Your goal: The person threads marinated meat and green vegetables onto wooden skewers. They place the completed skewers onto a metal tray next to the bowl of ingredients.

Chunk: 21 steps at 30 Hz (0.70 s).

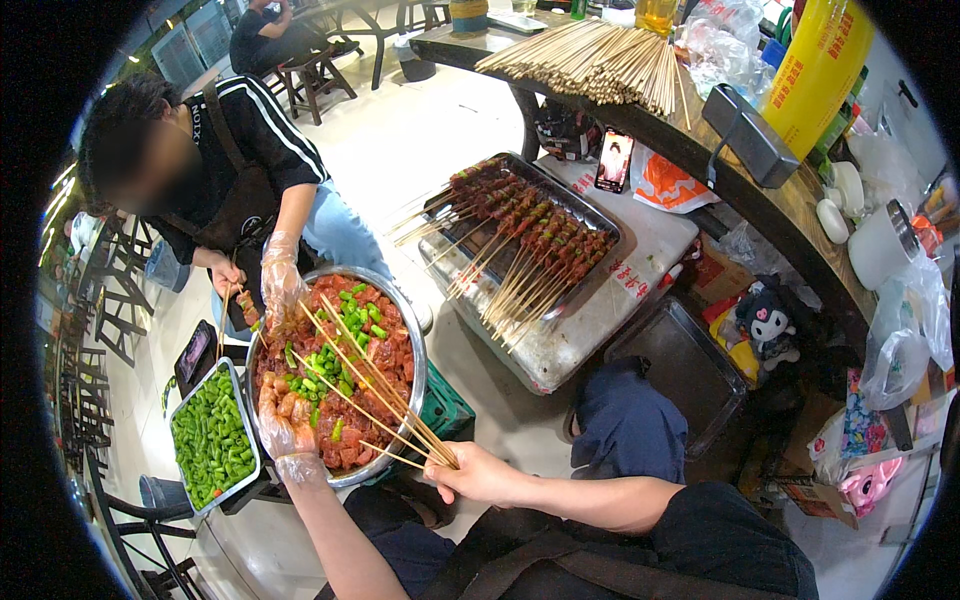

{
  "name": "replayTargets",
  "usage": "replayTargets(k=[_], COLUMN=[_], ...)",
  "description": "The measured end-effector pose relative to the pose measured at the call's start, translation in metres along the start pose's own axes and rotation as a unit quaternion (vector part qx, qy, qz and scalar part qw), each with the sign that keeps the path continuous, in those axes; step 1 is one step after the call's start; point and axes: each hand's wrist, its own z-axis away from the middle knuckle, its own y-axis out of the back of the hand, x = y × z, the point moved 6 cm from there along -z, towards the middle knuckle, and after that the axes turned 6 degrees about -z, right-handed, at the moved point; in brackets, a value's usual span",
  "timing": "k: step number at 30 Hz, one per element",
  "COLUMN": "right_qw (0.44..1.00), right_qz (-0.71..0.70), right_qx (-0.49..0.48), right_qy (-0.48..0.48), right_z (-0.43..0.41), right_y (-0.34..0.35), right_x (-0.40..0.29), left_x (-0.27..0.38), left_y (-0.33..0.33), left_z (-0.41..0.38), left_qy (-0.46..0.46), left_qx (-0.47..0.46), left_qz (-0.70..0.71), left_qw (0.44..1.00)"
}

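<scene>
My right hand (476, 474) is bare and grips a fan of bamboo skewers (405, 414). Their far ends reach over a large steel bowl (417, 324) of raw cubed meat (349, 450) and cut green peppers (330, 366). In a clear plastic glove, my left hand (285, 420) rests at the bowl's near left side, its fingers against the meat; whether they pinch a piece is unclear. Opposite me, a co-worker's gloved hand (281, 289) reaches into the same bowl. The co-worker's other hand (225, 276) holds a skewer with meat on it.
Left of the bowl is a tray of cut green peppers (214, 442). A dark tray (611, 225) of loaded meat skewers (525, 232) lies on a white box (544, 371). Behind stands a wooden counter (780, 202) with a bamboo skewer pile (592, 60). Another dark tray (675, 375) is low on the right.
</scene>
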Motion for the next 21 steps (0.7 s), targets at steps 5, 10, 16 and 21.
replayTargets(k=[5,10,16,21], right_qw=[0.997,0.995,0.983,0.95], right_qz=[0.068,0.089,-0.151,-0.265], right_qx=[0.03,0.055,-0.007,-0.065], right_qy=[0.0,0.007,-0.108,-0.155], right_z=[0.007,0.013,0.006,0.011], right_y=[-0.002,-0.002,-0.005,-0.008], right_x=[-0.018,-0.023,-0.001,0.0], left_x=[0.006,0.002,0.001,-0.006], left_y=[-0.001,-0.017,-0.006,-0.012], left_z=[0.001,0.015,0.005,0.01], left_qy=[0.001,0.036,0.039,0.046], left_qx=[-0.041,0.014,0.0,-0.01], left_qz=[-0.01,-0.029,-0.034,-0.042], left_qw=[0.999,0.999,0.999,0.998])
